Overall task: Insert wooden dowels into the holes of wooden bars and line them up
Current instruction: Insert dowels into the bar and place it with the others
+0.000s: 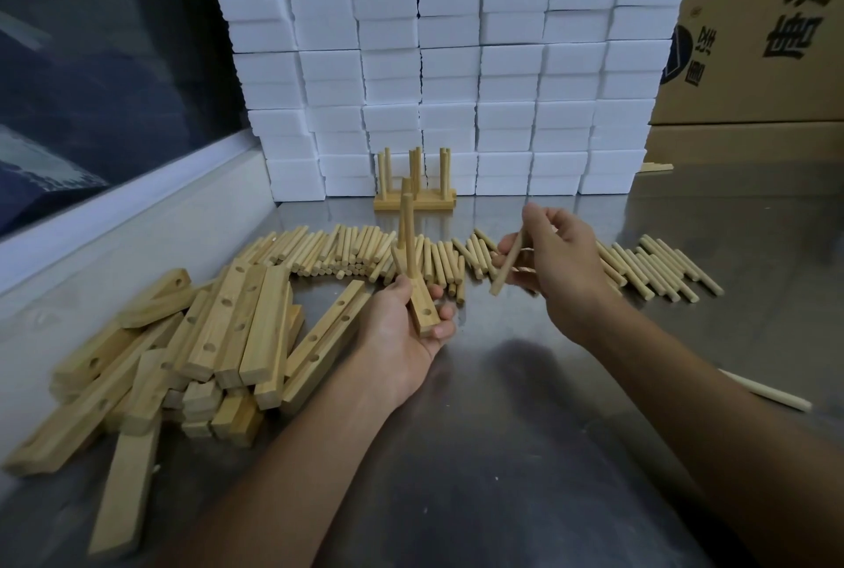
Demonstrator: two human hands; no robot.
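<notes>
Your left hand (pixel 406 321) grips a wooden bar (pixel 422 309) at centre; your right hand (pixel 555 257) pinches a dowel (pixel 507 263). Loose dowels (pixel 347 252) lie behind, spare bars (pixel 192 339) crowd lower left, and the bare steel table (pixel 502 407) lies below.

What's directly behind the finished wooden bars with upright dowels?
The wall of stacked white foam blocks stands behind the finished wooden bars; the upright dowels hide part of its lowest rows.

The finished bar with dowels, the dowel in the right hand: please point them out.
finished bar with dowels (pixel 414 203): head view, front face of base.
dowel in the right hand (pixel 508 265): head view, middle of shaft.
</notes>
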